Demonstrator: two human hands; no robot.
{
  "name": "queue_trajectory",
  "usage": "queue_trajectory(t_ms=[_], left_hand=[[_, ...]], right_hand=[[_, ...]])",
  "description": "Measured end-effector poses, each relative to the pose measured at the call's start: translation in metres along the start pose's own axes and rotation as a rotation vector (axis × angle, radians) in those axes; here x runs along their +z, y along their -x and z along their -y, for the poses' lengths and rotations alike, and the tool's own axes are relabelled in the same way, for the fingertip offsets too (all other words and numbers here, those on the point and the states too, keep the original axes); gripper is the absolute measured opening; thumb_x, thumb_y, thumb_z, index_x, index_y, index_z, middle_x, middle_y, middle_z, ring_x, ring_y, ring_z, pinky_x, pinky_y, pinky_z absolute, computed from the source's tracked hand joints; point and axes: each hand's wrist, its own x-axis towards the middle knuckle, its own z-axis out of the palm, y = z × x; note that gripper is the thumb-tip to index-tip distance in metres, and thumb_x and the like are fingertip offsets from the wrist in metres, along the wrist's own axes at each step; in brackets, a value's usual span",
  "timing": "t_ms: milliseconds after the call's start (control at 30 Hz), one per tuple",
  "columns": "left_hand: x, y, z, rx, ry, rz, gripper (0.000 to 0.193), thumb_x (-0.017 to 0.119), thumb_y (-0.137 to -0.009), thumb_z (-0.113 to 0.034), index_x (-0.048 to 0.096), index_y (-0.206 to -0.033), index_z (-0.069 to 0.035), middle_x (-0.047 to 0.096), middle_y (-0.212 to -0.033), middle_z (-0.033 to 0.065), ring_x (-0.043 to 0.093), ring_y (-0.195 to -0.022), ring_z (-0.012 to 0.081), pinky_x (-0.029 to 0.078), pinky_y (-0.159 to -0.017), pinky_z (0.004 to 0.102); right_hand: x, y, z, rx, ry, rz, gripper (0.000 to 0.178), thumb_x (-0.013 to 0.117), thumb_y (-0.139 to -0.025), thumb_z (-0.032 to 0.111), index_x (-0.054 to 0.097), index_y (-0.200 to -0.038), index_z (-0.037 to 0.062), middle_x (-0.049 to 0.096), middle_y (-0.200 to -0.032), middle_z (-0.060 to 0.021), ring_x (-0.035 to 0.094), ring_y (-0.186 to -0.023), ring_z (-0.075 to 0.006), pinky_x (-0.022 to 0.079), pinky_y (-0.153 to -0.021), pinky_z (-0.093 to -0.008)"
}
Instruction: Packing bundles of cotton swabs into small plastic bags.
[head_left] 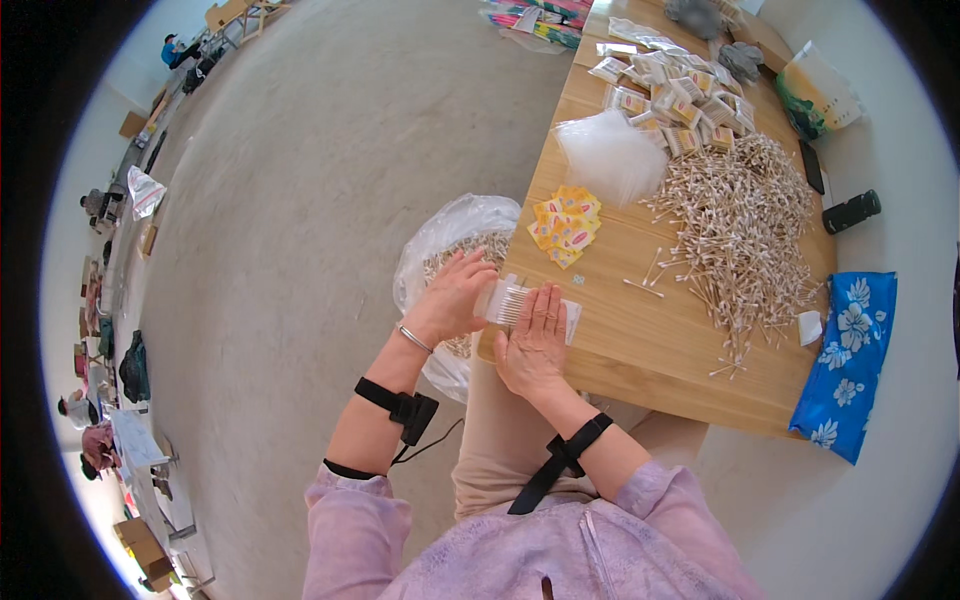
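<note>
the cotton-swab bag (513,303) is laid with its long axis left-to-right, pressed by the flattened right hand (536,348); grip by the left hand (452,300) cannot be told. beyond it, yellow cards (566,226) are piled.

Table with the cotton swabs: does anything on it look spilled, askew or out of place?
A few loose swabs lie on the bare wood just left of the big swab pile. They look strayed, being apart from the rest. I see no obvious damage.
</note>
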Motion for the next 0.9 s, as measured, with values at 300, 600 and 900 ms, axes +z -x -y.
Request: queue_trajectory(t_ms=[300,600,900], left_hand=[[0.001,0.002,0.002,-0.007,0.033,-0.019,0.061,0.082,-0.06,-0.016,0.056,-0.115,-0.007,0.053,-0.129,0.0084,0.038,-0.132,0.0273,0.023,-0.115,0.0411],[0.009,0.006,0.011,-0.018,0.128,-0.038,0.066,0.083,-0.06,-0.016,0.055,-0.119,-0.006,0.055,-0.126,0.011,0.04,-0.13,0.028,0.024,-0.113,0.0449],[0.032,0.024,0.037,-0.155,0.324,-0.371,0.073,0.08,-0.068,-0.017,0.046,-0.131,-0.002,0.047,-0.132,0.0195,0.042,-0.127,0.0308,0.032,-0.108,0.0377]], right_hand=[[0.011,-0.008,0.01,0.009,0.018,-0.044,0.087,0.054,-0.083,0.035,0.011,-0.14,-0.0142,0.01,-0.149,-0.0316,0.004,-0.141,-0.0435,0.003,-0.115,-0.0481],[0.017,-0.007,0.022,-0.014,-0.036,-0.011,0.082,0.051,-0.083,0.03,0.012,-0.14,-0.0149,0.009,-0.148,-0.0332,0.002,-0.141,-0.045,0.002,-0.114,-0.0506],[0.028,-0.02,0.039,0.024,-0.125,-0.039,0.092,0.054,-0.077,0.029,0.003,-0.14,-0.0151,0.003,-0.148,-0.0348,-0.002,-0.14,-0.0474,-0.001,-0.114,-0.0511]])
